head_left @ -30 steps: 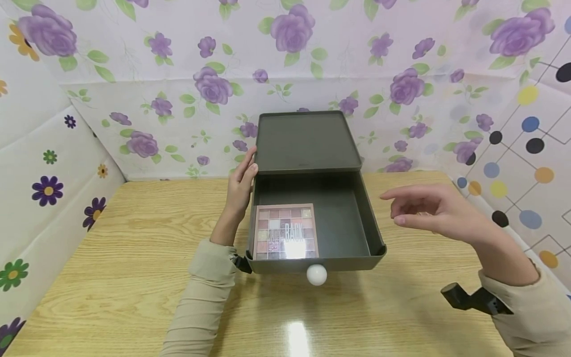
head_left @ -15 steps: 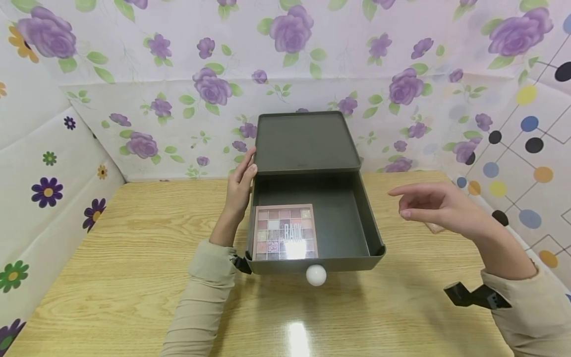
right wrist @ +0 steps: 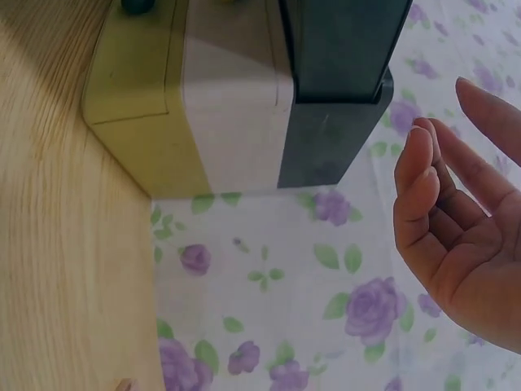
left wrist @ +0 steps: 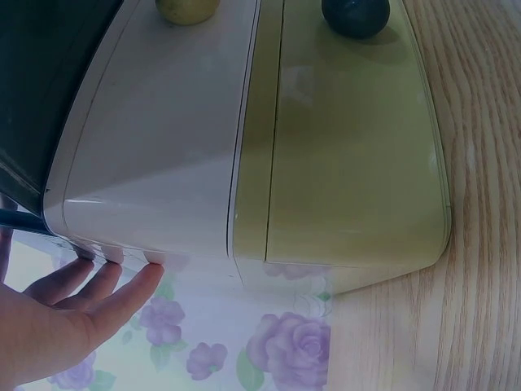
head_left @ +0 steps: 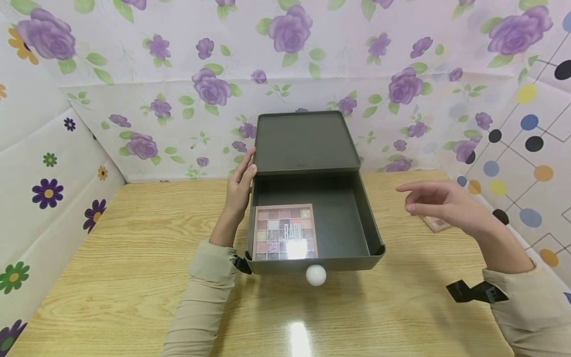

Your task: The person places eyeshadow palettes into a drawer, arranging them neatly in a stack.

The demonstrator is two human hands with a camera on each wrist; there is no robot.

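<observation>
A drawer unit (head_left: pixel 308 141) stands at the middle of the table, its dark grey top drawer (head_left: pixel 343 218) pulled out, with a white round knob in front. Inside, at the left, lies an eyeshadow palette (head_left: pixel 285 233) with a clear printed lid. My left hand (head_left: pixel 238 196) rests its fingertips against the unit's left side; in the left wrist view, the fingers (left wrist: pixel 122 301) are fairly straight. My right hand (head_left: pixel 439 206) hovers right of the drawer, fingers loosely bent, holding nothing. A smaller palette (head_left: pixel 437 224) lies on the table, partly hidden beneath it.
Under the open drawer the wrist views show a pale drawer (left wrist: pixel 163 122) and a yellow one (left wrist: pixel 358 147), both closed. The wooden table (head_left: pixel 134 277) meets a flowered cloth wall (head_left: pixel 178 124) behind and a dotted one (head_left: pixel 526 173) at the right.
My right hand has moved a little to the right, away from the drawer, uncovering more of the small palette under it. The left hand, drawer and large palette stay in place.
</observation>
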